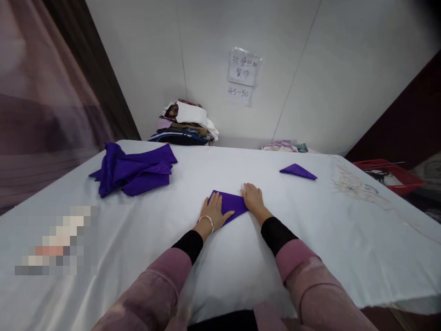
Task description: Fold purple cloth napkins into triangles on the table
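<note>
A folded purple napkin (232,207) lies flat on the white tablecloth in front of me. My left hand (212,212) rests on its left part with the fingers stretched out and the thumb apart. At the napkin's right corner, my right hand (252,197) lies palm down, its fingers extended and touching the edge. Parts of the cloth under both hands are hidden. Farther back on the right sits another purple napkin (298,171), folded into a triangle. A loose heap of purple napkins (134,170) is at the back left.
The white tablecloth (251,257) covers the table. Behind its far edge, a stack of folded clothes (188,122) stands by the wall, with more folded cloth (284,146) to the right. A red basket (396,177) is beyond the right edge. Handwritten paper signs (244,66) hang on the wall.
</note>
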`<state>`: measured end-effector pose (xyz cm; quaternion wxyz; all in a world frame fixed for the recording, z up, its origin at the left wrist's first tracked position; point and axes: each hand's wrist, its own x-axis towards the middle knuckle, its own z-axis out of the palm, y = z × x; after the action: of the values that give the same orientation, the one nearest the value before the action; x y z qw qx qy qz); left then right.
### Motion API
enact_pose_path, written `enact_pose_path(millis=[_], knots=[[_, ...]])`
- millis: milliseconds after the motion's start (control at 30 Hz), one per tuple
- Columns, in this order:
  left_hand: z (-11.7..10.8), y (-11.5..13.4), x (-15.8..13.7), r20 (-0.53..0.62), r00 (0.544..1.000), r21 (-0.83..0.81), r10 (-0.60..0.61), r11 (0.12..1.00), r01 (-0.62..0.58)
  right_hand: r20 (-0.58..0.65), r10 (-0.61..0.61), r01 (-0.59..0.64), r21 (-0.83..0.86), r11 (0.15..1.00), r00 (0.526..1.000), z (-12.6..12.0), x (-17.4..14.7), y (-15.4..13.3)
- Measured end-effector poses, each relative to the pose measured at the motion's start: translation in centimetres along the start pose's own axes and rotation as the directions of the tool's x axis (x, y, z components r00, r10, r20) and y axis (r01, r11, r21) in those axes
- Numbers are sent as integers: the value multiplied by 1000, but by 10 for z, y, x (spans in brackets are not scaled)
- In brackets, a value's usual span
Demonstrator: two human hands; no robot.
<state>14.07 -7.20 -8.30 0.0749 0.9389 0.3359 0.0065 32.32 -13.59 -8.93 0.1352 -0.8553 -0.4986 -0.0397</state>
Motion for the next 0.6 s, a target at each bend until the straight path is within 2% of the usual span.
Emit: enact_pose_path(millis=[167, 300, 467, 533, 600], knots=[[0, 0, 0, 4, 1000, 5, 0, 1000, 0, 8, 153, -152, -72, 986, 988, -4, -7, 26], [-2, 1, 0, 13, 1000, -1, 2, 1000, -2, -10, 228, -228, -56, 972, 974, -10, -13, 46], [-3, 1, -1, 10, 1000, -27, 11, 1000, -10, -40, 248, -249, -4, 969, 968, -26, -24, 72], [-1, 1, -1, 1, 1000, -39, 17, 999, -17, -52, 247, -247, 2, 969, 968, -31, -30, 70], [1, 1, -1, -13, 1000, -44, 21, 999, -22, -63, 164, -163, 16, 986, 984, -33, -37, 55]])
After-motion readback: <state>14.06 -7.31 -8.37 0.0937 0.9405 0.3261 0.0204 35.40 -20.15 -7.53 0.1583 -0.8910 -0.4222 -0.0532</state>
